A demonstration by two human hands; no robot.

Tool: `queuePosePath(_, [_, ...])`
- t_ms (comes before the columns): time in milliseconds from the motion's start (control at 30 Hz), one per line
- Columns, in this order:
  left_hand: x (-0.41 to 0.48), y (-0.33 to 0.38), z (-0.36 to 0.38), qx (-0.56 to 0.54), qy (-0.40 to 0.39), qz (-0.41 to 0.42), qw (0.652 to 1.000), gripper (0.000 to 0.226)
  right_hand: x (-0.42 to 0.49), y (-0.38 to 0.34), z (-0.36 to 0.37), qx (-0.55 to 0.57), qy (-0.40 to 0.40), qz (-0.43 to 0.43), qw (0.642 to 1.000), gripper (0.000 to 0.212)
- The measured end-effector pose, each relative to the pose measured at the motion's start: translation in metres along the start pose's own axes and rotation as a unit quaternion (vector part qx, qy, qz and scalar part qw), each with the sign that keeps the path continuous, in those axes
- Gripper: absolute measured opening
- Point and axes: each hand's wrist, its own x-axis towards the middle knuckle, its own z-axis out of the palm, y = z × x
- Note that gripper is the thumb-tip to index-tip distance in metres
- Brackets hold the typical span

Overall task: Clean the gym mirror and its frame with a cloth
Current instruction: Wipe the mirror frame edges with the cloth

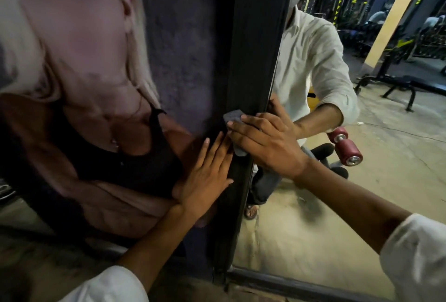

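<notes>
Head view. Presses the grey cloth (232,116) flat against the black mirror frame (253,48) with the right hand (268,142), just right of centre. Keeps the fingers nearly straight and a little spread over the fabric, pinching nothing, probably so the whole palm bears on the wipe. Shows only two bits of cloth: a corner past the fingertips at 10 o'clock of the hand, and a fold under the palm at 7 o'clock.

Lays the left hand (205,178) open at 7 o'clock of the cloth, fingers straight and close together, partly on the frame and partly on the printed wall poster (96,108) beside it. Holds nothing there; looks like a brace for balance while crouching.

Runs the frame's long axis from 12 o'clock down to 6 o'clock, leaning slightly. Points the right fingers toward 10 o'clock, across that axis, and the left fingers toward 1 o'clock, nearly along it.

Has the mirror glass (313,241) at 3 o'clock of the frame, reflecting red roller pads (347,150).
</notes>
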Motion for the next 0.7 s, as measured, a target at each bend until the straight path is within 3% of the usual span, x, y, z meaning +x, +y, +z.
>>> queuePosePath(100, [-0.001,0.003,0.007,-0.004,0.019,-0.001,1.000,0.132,-0.012,0.010,0.019,0.042,-0.020,0.003,0.999,0.056])
queuePosePath(200, [-0.001,0.001,0.018,-0.012,0.039,0.005,0.999,0.124,-0.021,0.004,0.031,0.054,-0.010,0.035,0.998,0.046])
queuePosePath(400, [0.001,-0.012,0.036,-0.036,0.079,0.046,0.995,0.120,-0.010,-0.040,0.044,-0.001,0.147,0.103,0.984,0.031])
queuePosePath(600, [0.002,-0.005,0.048,-0.165,0.152,0.033,0.974,0.127,-0.010,-0.047,0.059,-0.015,0.202,0.127,0.971,0.029])
queuePosePath(700, [0.005,0.005,0.073,-0.159,0.218,0.024,0.963,0.125,-0.011,-0.049,0.067,-0.034,0.241,0.145,0.959,0.038])
